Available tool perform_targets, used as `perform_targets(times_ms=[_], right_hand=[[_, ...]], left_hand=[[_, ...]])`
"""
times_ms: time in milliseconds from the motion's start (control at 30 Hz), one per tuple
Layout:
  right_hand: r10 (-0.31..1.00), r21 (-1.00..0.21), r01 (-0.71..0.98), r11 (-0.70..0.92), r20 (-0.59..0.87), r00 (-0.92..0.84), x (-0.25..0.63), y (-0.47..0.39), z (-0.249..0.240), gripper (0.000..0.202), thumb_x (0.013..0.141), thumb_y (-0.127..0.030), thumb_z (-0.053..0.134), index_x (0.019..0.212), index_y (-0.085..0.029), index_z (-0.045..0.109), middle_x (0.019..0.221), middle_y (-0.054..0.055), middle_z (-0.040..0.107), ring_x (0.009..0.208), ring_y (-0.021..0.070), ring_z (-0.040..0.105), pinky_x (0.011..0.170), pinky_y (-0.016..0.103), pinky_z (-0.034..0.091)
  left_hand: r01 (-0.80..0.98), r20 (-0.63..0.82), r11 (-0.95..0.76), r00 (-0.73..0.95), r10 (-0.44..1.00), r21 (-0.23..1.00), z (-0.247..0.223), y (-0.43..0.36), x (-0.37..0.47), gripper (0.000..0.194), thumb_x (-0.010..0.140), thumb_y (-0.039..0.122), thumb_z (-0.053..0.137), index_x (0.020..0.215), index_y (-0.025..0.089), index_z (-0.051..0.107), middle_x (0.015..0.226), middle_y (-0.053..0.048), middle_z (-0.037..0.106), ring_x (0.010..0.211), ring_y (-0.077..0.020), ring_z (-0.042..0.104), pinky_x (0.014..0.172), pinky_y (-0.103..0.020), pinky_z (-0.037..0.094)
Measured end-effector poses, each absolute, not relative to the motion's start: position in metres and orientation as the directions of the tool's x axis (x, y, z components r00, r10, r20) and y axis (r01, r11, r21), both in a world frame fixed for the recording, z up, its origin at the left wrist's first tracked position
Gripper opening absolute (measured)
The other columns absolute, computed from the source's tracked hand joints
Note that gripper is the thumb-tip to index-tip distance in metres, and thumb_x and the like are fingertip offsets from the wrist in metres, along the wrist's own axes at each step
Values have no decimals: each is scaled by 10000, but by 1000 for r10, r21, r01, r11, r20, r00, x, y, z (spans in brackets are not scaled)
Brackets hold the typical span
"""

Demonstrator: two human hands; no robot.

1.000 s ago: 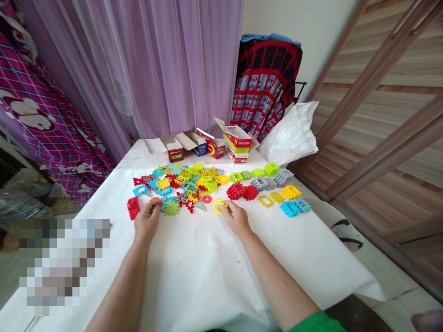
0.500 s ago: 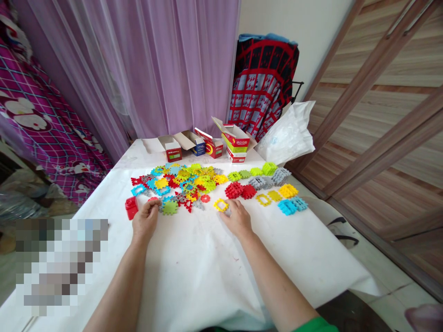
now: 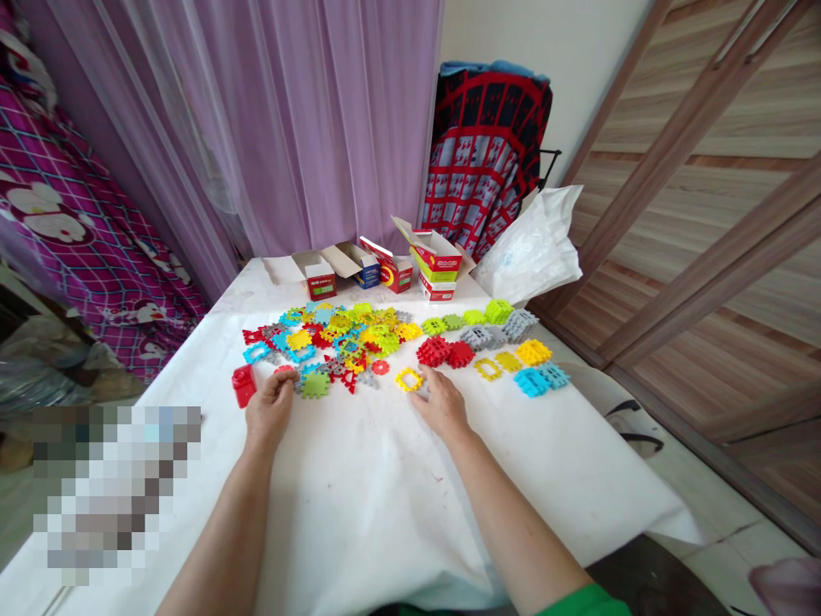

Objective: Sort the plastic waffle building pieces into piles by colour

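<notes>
My left hand (image 3: 270, 409) has its fingers pressed together at the left end of the mixed pile, between a red block (image 3: 244, 386) and a light green square piece (image 3: 315, 385); anything in its fingertips is too small to make out. On the white cloth, a yellow frame piece (image 3: 400, 380) lies flat. Beside it is my right hand (image 3: 442, 405), thumb and fingers apart at the piece's right edge. The pile of toothed plastic pieces (image 3: 299, 340) is red, blue, yellow, green and grey. A small red round piece (image 3: 380, 368) lies right of it.
Colour-sorted groups lie to the right: red stacks (image 3: 434, 352), grey pieces (image 3: 518, 325), green pieces (image 3: 498, 311), yellow pieces (image 3: 534, 352) and blue pieces (image 3: 532, 382). Behind stand opened cardboard boxes (image 3: 321, 286) and a white plastic bag (image 3: 535, 248).
The fingers of my right hand have shifted slightly away from the yellow frame piece, which now lies flatter. My left hand has stayed in place.
</notes>
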State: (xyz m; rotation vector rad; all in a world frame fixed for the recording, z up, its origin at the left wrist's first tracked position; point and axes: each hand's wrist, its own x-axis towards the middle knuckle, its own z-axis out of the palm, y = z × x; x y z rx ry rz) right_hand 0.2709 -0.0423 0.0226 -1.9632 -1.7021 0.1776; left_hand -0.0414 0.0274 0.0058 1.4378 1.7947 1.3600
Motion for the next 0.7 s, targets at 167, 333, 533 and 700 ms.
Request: perform_targets(times_ms=[167, 333, 533, 700], right_hand=[[950, -494, 867, -74, 229, 211, 270, -43, 25, 541, 763, -262, 653, 1287, -204, 533, 1154, 87, 659, 1009, 221, 620, 916, 344, 473], [949, -516, 853, -78, 224, 221, 270, -41, 24, 540, 758, -262, 650, 1281, -210, 525, 1142, 82, 667, 1016, 220, 622, 924, 341, 471], [942, -614, 789, -24, 251, 223, 269, -48, 19, 497, 717, -240, 667, 1191, -225, 517, 1175, 62, 672, 986, 195, 639, 905, 328, 488], [884, -648, 759, 64, 390, 259, 291, -73, 25, 445, 722, -276, 643, 1143, -230, 507, 1114, 34, 685, 779, 146, 637, 786, 294, 514]], left_hand=[[478, 236, -51, -335, 912, 877, 5, 28, -43, 272, 747, 400, 560, 918, 254, 712, 932, 11, 759, 917, -196, 697, 889, -317, 525], [480, 202, -13, -345, 916, 877, 3, 30, -45, 297, 740, 413, 565, 946, 260, 714, 953, 4, 759, 952, -219, 695, 916, -352, 520], [499, 236, -36, -345, 909, 866, 3, 31, -46, 310, 733, 436, 565, 939, 262, 718, 915, 11, 758, 954, -219, 696, 899, -341, 527], [513, 205, 7, -356, 911, 859, 6, 31, -46, 304, 727, 428, 563, 941, 277, 718, 944, 10, 758, 979, -239, 687, 935, -387, 515]])
